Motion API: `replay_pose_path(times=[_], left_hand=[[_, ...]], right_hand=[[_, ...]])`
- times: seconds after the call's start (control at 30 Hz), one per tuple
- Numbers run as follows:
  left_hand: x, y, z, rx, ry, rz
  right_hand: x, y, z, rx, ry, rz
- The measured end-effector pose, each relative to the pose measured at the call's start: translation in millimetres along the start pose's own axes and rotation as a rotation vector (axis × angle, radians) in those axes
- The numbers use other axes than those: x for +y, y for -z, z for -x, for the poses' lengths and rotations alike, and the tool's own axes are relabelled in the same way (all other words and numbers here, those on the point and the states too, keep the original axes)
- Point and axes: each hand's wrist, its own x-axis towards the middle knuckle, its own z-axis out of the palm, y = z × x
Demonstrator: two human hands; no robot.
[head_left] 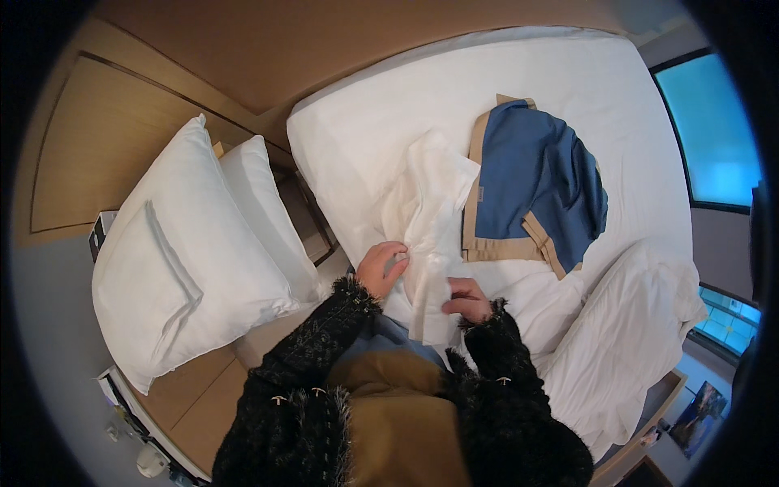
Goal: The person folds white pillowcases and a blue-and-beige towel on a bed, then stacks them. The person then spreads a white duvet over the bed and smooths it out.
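A long, rumpled piece of white cloth (430, 183), shaped somewhat like a pillowcase, lies along the near side of the bed. My left hand (380, 269) grips its left edge with curled fingers. At its right edge, near the hemmed end, my right hand (468, 300) pinches the fabric between thumb and fingers. Just right of the cloth is a blue bed runner or throw with tan borders (531, 174), lying in loose folds. Whether the white cloth is open at the end near me cannot be made out.
Two white pillows, a front one (182, 252) and one behind (264, 207), lean at the left. The bed (560, 69) carries a white sheet. A crumpled white duvet (621, 345) lies at its right. Beyond it are a lit screen (706, 122) and a wooden edge (645, 418).
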Motion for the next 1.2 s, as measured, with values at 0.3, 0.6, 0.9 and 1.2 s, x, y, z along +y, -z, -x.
replay_pose_path(times=[0.3, 0.6, 0.9, 1.2], left_hand=[[93, -2, 32, 0.163, -0.421, -0.083], [149, 14, 61, 0.103, -0.165, 0.346], [135, 11, 73, 0.025, -0.268, 0.385], [142, 16, 90, -0.176, -0.372, 0.462]], right_hand=[[-22, -23, 68, -0.019, 0.288, -0.504], [-62, -46, 74, 0.042, 0.610, -0.423], [-11, -46, 46, 0.649, 0.291, 0.293], [-29, -29, 50, 0.403, 0.594, -0.554]])
